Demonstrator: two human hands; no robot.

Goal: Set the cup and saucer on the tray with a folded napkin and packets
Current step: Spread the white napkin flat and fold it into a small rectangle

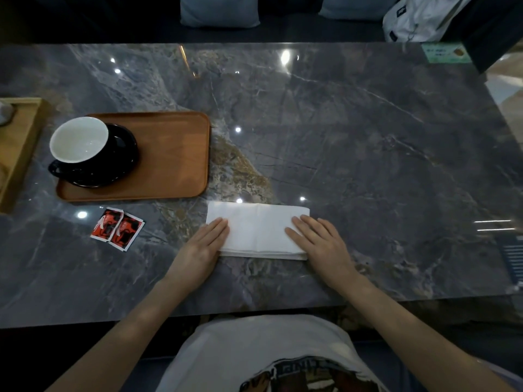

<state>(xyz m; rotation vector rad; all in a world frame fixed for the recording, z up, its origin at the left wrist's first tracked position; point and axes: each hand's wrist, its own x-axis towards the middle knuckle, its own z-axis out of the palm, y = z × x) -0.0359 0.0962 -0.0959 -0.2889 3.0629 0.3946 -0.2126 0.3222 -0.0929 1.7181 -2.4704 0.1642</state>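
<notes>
Left hand: fingers extended flat and together, pressing the left end of the napkin; nothing gripped.
Right hand: fingers likewise spread flat on the napkin's right end; nothing gripped.
Napkin: white, folded into a long rectangle with a centre crease, lying on the desk near its front edge, just right of the tray and off it.
Packets: two, red and black, side by side and touching, on the desk just in front of the tray's near edge, left of the napkin.
Tray: brown wood, rounded corners, at desk left.
Saucer: black, on the tray's left half.
Cup: black outside, white inside, empty, standing on the saucer.
Wooden box: pale, at the far left edge, partly out of view.
</notes>
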